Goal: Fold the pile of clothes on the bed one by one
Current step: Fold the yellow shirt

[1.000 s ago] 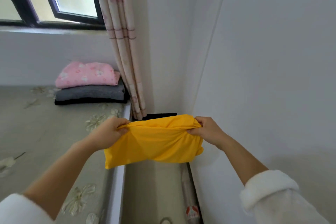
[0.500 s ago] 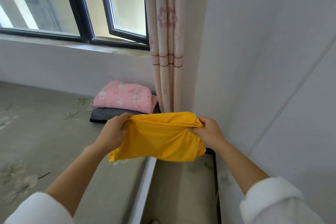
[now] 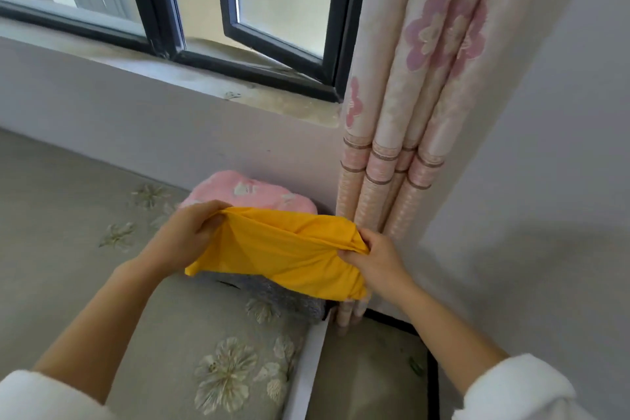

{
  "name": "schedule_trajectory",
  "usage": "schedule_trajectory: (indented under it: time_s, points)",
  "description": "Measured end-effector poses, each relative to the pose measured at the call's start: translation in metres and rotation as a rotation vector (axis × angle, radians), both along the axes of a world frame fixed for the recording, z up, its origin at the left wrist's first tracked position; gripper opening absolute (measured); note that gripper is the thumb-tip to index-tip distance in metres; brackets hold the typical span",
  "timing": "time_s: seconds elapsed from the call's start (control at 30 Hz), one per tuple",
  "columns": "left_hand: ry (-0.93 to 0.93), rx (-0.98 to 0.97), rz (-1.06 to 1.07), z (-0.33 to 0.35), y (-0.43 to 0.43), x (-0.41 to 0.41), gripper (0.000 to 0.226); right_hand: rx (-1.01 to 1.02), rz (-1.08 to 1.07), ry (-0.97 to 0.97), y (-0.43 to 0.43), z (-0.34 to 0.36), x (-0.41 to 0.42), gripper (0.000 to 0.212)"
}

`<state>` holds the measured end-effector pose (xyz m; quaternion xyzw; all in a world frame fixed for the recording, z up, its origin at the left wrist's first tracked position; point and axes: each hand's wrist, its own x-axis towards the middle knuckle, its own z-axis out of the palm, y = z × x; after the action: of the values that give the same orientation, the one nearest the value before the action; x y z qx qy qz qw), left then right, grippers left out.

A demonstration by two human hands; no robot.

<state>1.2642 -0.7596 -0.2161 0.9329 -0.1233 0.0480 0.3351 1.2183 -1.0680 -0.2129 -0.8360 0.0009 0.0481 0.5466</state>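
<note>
Nearest, two white sleeves sit at the bottom corners, bare forearms reaching forward. The left hand (image 3: pixel 185 237) pinches the upper left corner of the folded yellow garment (image 3: pixel 283 254), and the right hand (image 3: pixel 373 261) has its grip pressed together on the bunched upper right corner, so the cloth hangs stretched between them above the bed (image 3: pixel 68 215). A second ago the bundle hung over the gap beside the bed; now it is over the corner stack, covering most of the grey folded piece (image 3: pixel 289 300) and the near edge of the pink folded piece (image 3: pixel 252 193). I judge the fold finished and the garment about to be laid on that stack. Behind stand the flowered curtain (image 3: pixel 409 112) and the open window (image 3: pixel 272 10). Whether the yellow cloth already touches the stack is hidden beneath it. No unfolded pile is in view, so what remains cannot be told.
</note>
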Motion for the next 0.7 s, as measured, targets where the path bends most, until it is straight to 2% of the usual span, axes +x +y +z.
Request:
schedule_trajectory:
  time_s: [0.13, 0.23, 0.33, 0.43, 0.53, 0.63, 0.7]
  points:
    - [0.053, -0.076, 0.053, -0.004, 0.039, 0.059, 0.024, 0.028, 0.079, 0.024, 0.030, -0.009, 0.061, 0.034]
    - [0.072, -0.107, 0.077, -0.008, 0.061, 0.101, 0.020, 0.044, 0.077, 0.063, 0.049, -0.024, 0.105, 0.020]
    - [0.091, -0.063, 0.064, -0.008, 0.068, 0.145, 0.030, 0.079, 0.030, 0.117, 0.066, -0.045, 0.139, 0.019]
    - [0.130, 0.063, 0.023, -0.018, 0.067, 0.194, 0.036, 0.085, -0.062, 0.141, 0.079, -0.063, 0.166, 0.021]
    - [0.152, 0.228, -0.020, -0.044, 0.056, 0.247, 0.039, 0.075, -0.198, 0.160, 0.084, -0.078, 0.196, 0.006]
    - [0.159, 0.425, -0.028, -0.077, 0.034, 0.288, 0.038, -0.002, -0.299, 0.201, 0.082, -0.097, 0.227, 0.008]
    - [0.134, 0.520, 0.029, -0.103, 0.024, 0.298, 0.046, -0.061, -0.322, 0.231, 0.081, -0.107, 0.244, 0.005]
